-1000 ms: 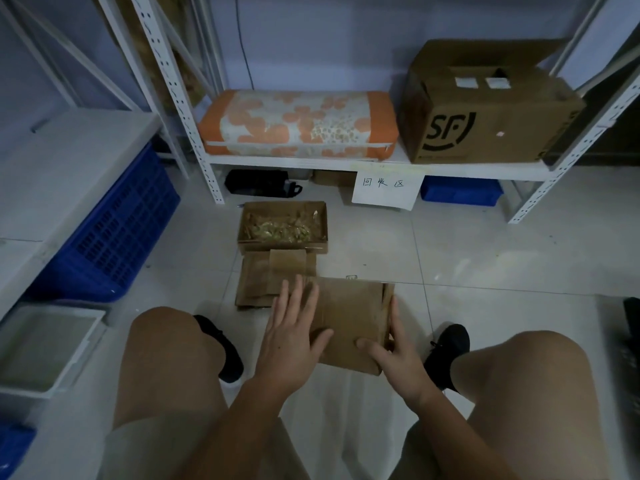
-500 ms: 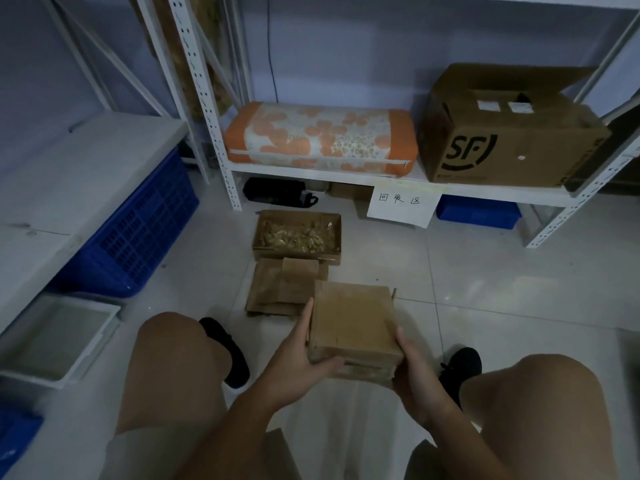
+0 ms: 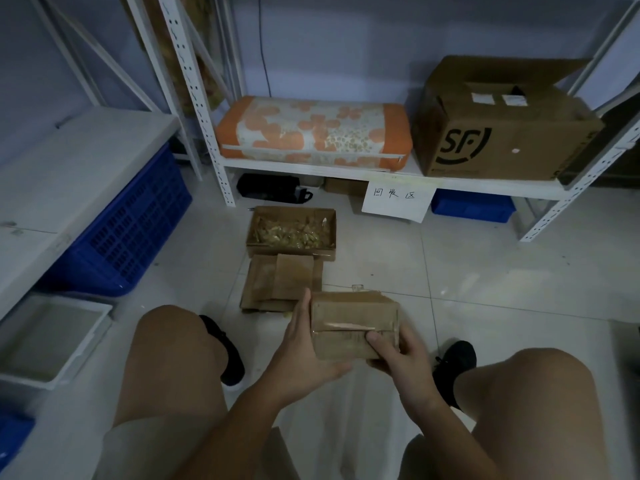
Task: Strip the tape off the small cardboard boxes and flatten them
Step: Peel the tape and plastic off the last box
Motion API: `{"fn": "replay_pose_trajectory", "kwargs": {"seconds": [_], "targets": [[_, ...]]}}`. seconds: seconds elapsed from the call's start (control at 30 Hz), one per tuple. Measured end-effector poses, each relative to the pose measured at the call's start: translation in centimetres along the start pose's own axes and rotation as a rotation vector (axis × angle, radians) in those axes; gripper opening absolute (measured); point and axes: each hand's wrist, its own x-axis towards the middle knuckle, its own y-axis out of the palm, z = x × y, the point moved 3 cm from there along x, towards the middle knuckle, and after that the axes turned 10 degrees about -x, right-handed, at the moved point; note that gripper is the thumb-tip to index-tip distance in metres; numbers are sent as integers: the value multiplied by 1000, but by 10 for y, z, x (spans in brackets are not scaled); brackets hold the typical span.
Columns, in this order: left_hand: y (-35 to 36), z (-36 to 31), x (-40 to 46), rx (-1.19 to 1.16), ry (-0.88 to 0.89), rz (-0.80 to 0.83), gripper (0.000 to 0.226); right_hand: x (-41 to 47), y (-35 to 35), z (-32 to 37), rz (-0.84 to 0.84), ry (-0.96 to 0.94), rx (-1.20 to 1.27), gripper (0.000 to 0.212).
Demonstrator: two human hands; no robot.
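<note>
At the bottom of the frame two bare knees flank a pale floor, with a black shoe (image 3: 225, 351) showing beside the knee at lower left and another black shoe (image 3: 453, 365) at lower right. Just above them, at lower centre, the small brown cardboard box (image 3: 353, 323) is held up off the floor between both hands. A strip of clear tape (image 3: 346, 326) runs across its upper face. The left hand (image 3: 304, 355) cups the box's left side; its grip is curled round the box from below, thumb lying up along the left edge. The right hand (image 3: 398, 358) holds the right side, its grip closed on the box with the thumb tip pressed on the top face just under the tape.

Beyond the box, at centre frame, a stack of flattened brown cardboard pieces (image 3: 280, 282) lies on the white tiled floor (image 3: 450, 271). Just behind it sits an open shallow cardboard tray of yellowish scraps (image 3: 291, 232).

At centre left stands a blue perforated plastic crate (image 3: 131, 223). Farther back, a white metal shelf (image 3: 381, 174) carries an orange flowered cushion (image 3: 311, 133) and, at upper right, a large brown carton marked SF (image 3: 502, 133). A white handwritten paper sign (image 3: 396, 202) hangs from the shelf edge.
</note>
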Motion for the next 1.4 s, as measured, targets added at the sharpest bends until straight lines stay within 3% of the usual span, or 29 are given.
{"fn": "replay_pose_trajectory", "kwargs": {"seconds": [0.13,0.27,0.37,0.53,0.63,0.83,0.97,1.07,1.13,1.27,1.4], "targets": [[-5,1,3,181,109,-3,126,-4,-4,-6,1,52,-35,31],[-16,4,7,109,89,-44,100,-1,-2,-11,7,70,-49,52],[-19,8,4,37,86,-107,95,3,-2,-13,9,45,-91,72],[-16,10,3,-140,34,-178,83,-3,3,-5,-6,-125,-298,46],[-15,10,3,-209,23,-195,93,-2,2,-4,-29,-134,-387,43],[-14,6,0,-135,50,-110,100,-2,1,0,-99,-117,-440,36],[-10,5,0,-40,50,-128,95,2,0,-14,-91,-52,-546,68],[-4,5,0,64,26,-191,94,-2,7,-13,-88,-129,-588,72],[0,5,1,108,-11,-217,95,-5,16,-11,21,-174,-533,75],[8,8,1,152,-39,-178,91,-10,26,-17,226,-130,-550,106],[9,15,5,83,-55,-149,86,-6,19,-18,254,-54,-396,99]]}}
